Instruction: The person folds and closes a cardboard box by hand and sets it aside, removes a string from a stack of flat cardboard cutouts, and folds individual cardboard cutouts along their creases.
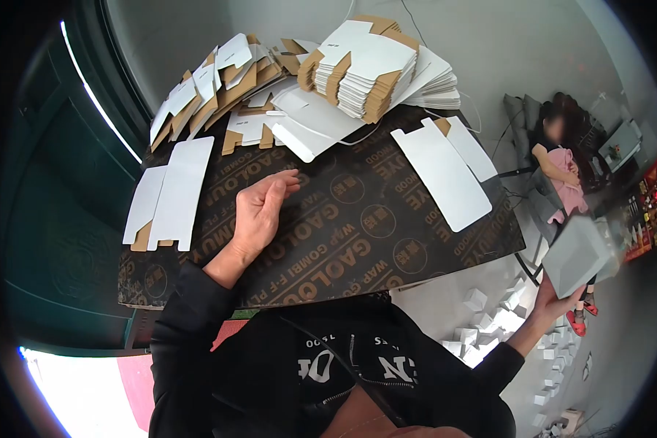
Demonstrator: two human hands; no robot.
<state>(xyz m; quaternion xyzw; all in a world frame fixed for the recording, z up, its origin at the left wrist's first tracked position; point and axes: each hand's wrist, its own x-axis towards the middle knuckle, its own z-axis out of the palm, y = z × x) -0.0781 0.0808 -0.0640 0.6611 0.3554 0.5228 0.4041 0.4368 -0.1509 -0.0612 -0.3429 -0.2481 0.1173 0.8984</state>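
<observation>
My right hand is out past the table's right edge, gripping a white box from below. The box is folded into shape, and its far side is blurred. Over the dark table my left hand hovers with nothing in it, its fingers loosely bent and the thumb a little apart. A flat white box blank lies to its left. Another flat blank rests near the right edge of the table, on the far side of the printed top.
Stacks of flat white and brown blanks and a leaning row fill the back of the printed table. Many small white boxes cover the floor at right. A seated person is beyond the table.
</observation>
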